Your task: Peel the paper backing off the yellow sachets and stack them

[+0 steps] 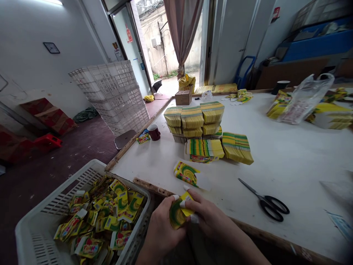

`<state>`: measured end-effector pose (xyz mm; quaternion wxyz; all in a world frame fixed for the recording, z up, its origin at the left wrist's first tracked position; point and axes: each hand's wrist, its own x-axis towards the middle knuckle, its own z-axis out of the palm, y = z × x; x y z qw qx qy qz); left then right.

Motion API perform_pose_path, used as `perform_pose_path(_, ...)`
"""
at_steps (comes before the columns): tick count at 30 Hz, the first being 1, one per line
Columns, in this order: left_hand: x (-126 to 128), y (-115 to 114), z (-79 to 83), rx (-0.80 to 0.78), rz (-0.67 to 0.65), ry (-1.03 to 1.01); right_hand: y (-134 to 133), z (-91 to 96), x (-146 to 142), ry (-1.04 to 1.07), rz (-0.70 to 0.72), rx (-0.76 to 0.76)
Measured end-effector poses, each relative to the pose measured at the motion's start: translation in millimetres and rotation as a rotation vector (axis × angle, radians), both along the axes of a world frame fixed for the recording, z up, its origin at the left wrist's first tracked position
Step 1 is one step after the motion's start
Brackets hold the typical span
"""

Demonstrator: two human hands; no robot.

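At the table's front edge, my left hand (164, 226) and my right hand (208, 213) are both closed around one small yellow-and-green carton (176, 216). White coverings show on several fingertips. The right fingers pinch the carton's upper end, and the left hand wraps its side. Just beyond lies a flat, unfolded carton (187, 173) with a white flap. Behind it stand stacks of flat yellow cartons (204, 148), with more bundles (193, 117) piled two or three high at the back.
A white plastic basket (30, 224) full of small cartons (118, 198) stands at left, below the table. Black-handled scissors (271, 206) lie at right on the white table (292, 162). A dark mug (153, 132), a cardboard box (183, 97) and a clear plastic bag (306, 97) also rest there.
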<state>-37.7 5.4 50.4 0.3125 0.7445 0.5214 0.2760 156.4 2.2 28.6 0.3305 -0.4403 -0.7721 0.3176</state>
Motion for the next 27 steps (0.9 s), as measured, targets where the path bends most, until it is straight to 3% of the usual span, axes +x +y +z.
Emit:
perform_pose_path(3,-2,1,6.1,-0.044,-0.044,0.006,0,10.7,7,-0.031,0.080,-0.027)
perform_pose_path(8,-6,3,9.8,0.021,0.013,0.064,-4,-1.3,-5,0.047,-0.082,0.026)
perform_pose_path(14,-7,1,6.9,-0.046,-0.024,0.068,-4,-0.9,-10,0.091,-0.003,-0.055)
perform_pose_path(18,-5,1,2.1,-0.024,0.027,0.049,-3,-6.5,-15,0.219,-0.134,-0.087)
perform_pose_path(22,-12,3,2.7,-0.007,0.058,0.025,-1,-11.5,-19,0.238,-0.046,-0.052)
perform_pose_path(27,-21,3,4.9,-0.014,0.007,0.067,5,2.5,-14,0.131,0.053,-0.021)
